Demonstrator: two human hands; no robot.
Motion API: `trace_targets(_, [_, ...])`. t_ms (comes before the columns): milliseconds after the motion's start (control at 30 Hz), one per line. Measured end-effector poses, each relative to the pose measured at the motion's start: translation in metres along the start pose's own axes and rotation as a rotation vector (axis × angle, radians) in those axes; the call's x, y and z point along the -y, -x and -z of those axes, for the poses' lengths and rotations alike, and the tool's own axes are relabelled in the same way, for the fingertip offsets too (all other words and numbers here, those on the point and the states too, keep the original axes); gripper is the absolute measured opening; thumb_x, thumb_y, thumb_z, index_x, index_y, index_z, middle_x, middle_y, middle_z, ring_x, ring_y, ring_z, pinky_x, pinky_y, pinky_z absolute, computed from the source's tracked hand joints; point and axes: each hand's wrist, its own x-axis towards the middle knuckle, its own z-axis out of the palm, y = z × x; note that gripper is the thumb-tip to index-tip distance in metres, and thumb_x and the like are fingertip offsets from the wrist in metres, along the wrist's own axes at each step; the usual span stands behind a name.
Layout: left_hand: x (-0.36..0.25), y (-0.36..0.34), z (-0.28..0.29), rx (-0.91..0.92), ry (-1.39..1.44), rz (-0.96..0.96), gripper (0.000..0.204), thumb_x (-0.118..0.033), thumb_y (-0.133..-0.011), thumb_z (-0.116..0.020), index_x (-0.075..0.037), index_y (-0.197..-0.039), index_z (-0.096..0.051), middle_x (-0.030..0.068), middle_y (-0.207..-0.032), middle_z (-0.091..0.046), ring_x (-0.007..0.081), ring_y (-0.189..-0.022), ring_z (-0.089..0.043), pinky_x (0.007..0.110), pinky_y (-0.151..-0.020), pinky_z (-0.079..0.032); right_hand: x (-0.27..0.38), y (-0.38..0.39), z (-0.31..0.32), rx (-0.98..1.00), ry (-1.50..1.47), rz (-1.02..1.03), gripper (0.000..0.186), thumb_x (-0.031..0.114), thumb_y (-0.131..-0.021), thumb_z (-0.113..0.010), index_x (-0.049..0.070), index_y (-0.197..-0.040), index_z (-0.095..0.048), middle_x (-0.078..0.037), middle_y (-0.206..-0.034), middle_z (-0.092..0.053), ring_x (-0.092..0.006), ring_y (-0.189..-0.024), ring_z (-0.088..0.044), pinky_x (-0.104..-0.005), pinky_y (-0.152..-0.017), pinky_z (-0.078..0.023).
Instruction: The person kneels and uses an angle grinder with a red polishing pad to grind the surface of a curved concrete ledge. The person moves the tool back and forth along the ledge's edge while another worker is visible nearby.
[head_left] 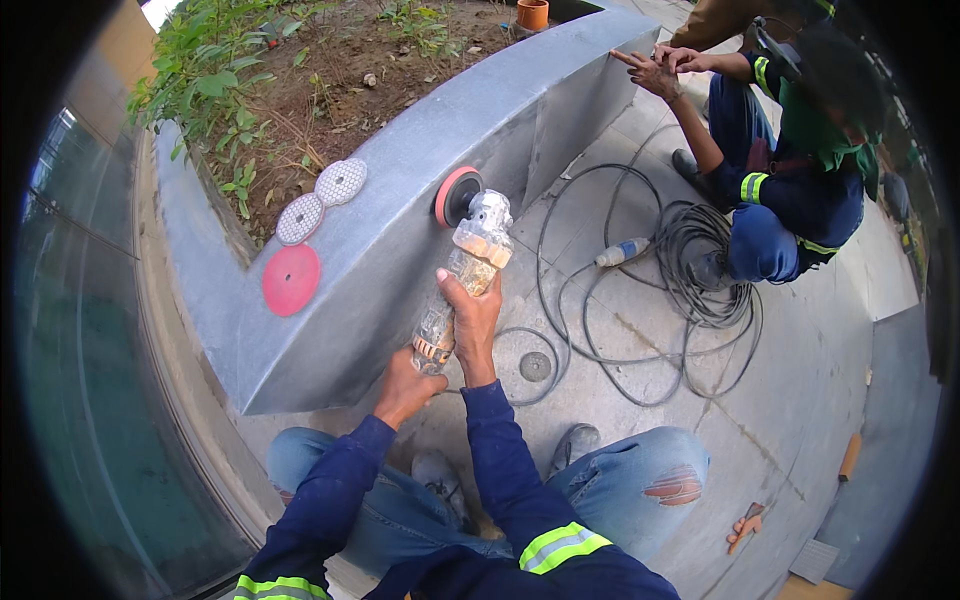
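Note:
A dusty angle grinder (462, 262) with a red-rimmed black pad (455, 198) is held at the side face of a grey curved planter wall (330, 350); I cannot tell whether the pad touches it. My left hand (408, 385) is closed round the grinder's lower end. My right hand (475, 320) grips its body higher up, thumb along the casing. On the wall's top lie a red disc (290, 283) and two white patterned discs, one (300, 218) beside the other (340, 181).
A crouching co-worker (815, 170) is at right, hands near the wall, another person (700, 22) behind. Coiled cable (720, 230), a bottle (622, 252), a drain cover (535, 367) and a small tool (745, 525) lie on paving. Planter soil (350, 100) with plants is above; glass (100, 380) at left.

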Motion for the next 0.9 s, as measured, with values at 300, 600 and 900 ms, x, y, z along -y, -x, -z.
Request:
trace_targets(300, [-0.014, -0.013, -0.004, -0.017, -0.071, -0.015, 0.035, -0.007, -0.074, -0.080, 0.005, -0.105, -0.069, 0.0064, -0.082, -0.070, 0.0171, -0.061, -0.066, 0.035, -0.052, -0.054, -0.001, -0.020, 0.006, -0.011, -0.054, 0.008, 0.063, 0.013, -0.090, -0.085, 0.000, -0.142, -0.052, -0.009, -0.118, -0.066, -0.0171, -0.098, -0.067, -0.0339, -0.084, -0.058])
trace_targets(600, [-0.014, -0.016, 0.001, -0.006, -0.045, -0.035, 0.033, -0.007, -0.075, -0.080, 0.006, -0.103, -0.068, 0.0067, -0.082, -0.070, 0.0157, -0.060, -0.065, 0.034, -0.050, -0.051, 0.008, -0.026, -0.002, -0.022, -0.082, -0.005, 0.063, 0.015, -0.088, -0.086, 0.003, -0.141, -0.055, -0.007, -0.115, -0.067, -0.0158, -0.095, -0.067, -0.0332, -0.085, -0.058])
trace_targets(900, [-0.007, -0.015, 0.002, -0.015, -0.035, -0.031, 0.033, -0.007, -0.074, -0.080, 0.005, -0.102, -0.069, 0.0063, -0.082, -0.069, 0.0164, -0.060, -0.065, 0.033, -0.051, -0.051, 0.006, -0.021, -0.008, -0.013, -0.063, 0.034, 0.062, 0.014, -0.088, -0.087, 0.003, -0.140, -0.055, -0.008, -0.113, -0.068, -0.0162, -0.095, -0.068, -0.0334, -0.084, -0.058])
